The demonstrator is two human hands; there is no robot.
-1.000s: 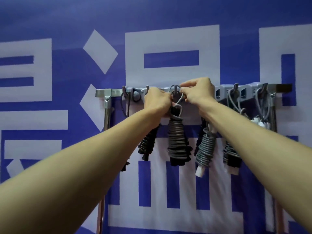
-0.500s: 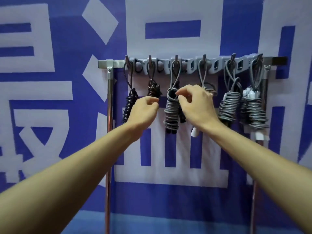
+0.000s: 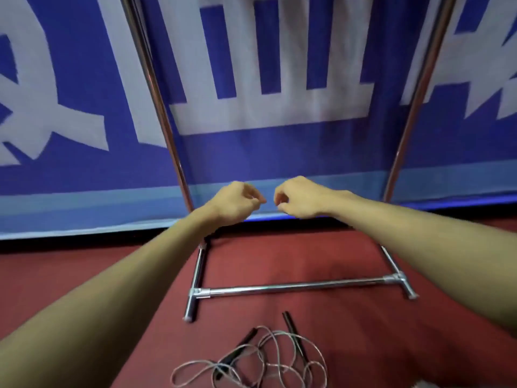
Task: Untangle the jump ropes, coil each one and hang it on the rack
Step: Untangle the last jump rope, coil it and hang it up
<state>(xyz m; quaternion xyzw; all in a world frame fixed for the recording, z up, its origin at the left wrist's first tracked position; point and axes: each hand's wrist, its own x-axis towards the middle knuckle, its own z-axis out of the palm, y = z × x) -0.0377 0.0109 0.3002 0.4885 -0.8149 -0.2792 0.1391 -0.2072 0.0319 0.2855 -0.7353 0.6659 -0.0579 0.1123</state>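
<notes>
A tangled grey jump rope (image 3: 268,362) with black handles (image 3: 293,334) lies loose on the red floor, low in the view. My left hand (image 3: 235,203) and my right hand (image 3: 299,197) hover side by side well above it, fingers loosely curled, holding nothing. The chrome rack shows only its base bar (image 3: 293,287) and two uprights (image 3: 165,119); its hooks and the hung coils are out of view above.
A blue and white banner (image 3: 265,79) stands behind the rack. The rack's left foot (image 3: 193,303) and right foot (image 3: 402,284) reach forward over the red floor (image 3: 363,331), just beyond the rope.
My hands let go of the coil hung on the rack and dropped. The view tilted down from the hooks to the rack base and the loose rope on the floor.
</notes>
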